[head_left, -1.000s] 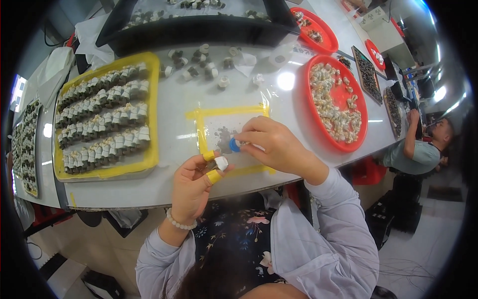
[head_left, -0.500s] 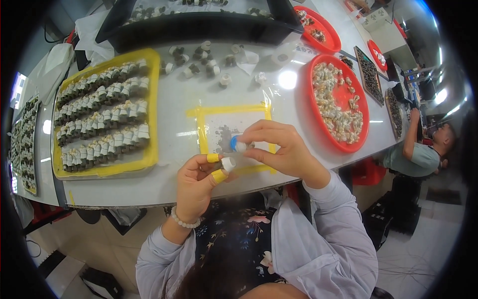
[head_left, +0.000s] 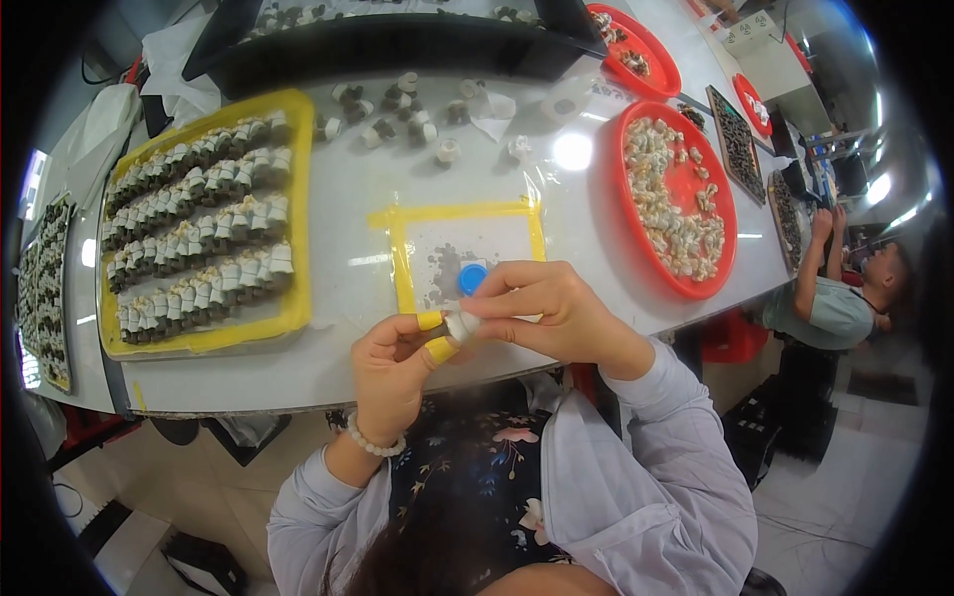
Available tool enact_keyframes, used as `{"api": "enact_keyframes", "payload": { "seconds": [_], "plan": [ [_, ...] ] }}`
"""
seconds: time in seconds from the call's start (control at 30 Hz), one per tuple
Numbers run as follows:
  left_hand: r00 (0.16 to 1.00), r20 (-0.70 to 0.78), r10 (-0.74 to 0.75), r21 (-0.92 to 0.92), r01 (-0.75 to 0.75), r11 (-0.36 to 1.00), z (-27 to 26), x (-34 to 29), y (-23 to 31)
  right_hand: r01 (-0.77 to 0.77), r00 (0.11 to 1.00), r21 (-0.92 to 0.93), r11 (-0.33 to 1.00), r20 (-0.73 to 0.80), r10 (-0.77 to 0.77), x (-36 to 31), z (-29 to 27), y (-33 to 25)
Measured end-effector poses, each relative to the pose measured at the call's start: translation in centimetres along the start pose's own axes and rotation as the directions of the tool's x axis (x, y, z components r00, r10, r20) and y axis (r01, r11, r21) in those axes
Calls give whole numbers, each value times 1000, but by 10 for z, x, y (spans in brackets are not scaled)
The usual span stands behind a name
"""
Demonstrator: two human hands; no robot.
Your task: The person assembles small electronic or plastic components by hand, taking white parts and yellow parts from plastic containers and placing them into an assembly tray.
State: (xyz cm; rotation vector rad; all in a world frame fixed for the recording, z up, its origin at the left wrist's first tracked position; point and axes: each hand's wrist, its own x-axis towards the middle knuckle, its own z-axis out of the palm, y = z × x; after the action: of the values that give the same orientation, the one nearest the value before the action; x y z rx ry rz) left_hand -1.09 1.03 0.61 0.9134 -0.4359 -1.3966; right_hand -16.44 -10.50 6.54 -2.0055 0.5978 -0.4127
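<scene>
The right hand has moved from beside the blue cap to the white piece pinched by the left hand. Both hands meet above the counter, partly hiding the piece; what the right one grips cannot be made out. The black tray is cut off above.

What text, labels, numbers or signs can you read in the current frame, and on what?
Nothing legible to quote.
White box, far upper right: small dark printed marks, too small to read.
Tabletop near the large red tray: faint bluish marks, too blurred to read.
White piece at the fingertips and round blue piece: no text visible.
</scene>
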Motion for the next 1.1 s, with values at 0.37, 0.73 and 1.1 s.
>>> {"api": "enact_keyframes", "payload": {
  "seconds": [0.37, 0.73, 1.1],
  "plan": [
    [1000, 12, -4, 119, 3, 993, 1, -1, -1, 94, 995, -53, 994, -5, -95, -14, -9, 7],
    [987, 161, 26, 146, -50, 988, -3, 8, -1, -669, 611, -496, 554, -791, 30, -112, -207, 105],
    [803, -222, 552, 387, -448, 806, -73, -21, 89, -512, 615, -312, 801, -784, 88, -104, -196, 119]
  ]
}}
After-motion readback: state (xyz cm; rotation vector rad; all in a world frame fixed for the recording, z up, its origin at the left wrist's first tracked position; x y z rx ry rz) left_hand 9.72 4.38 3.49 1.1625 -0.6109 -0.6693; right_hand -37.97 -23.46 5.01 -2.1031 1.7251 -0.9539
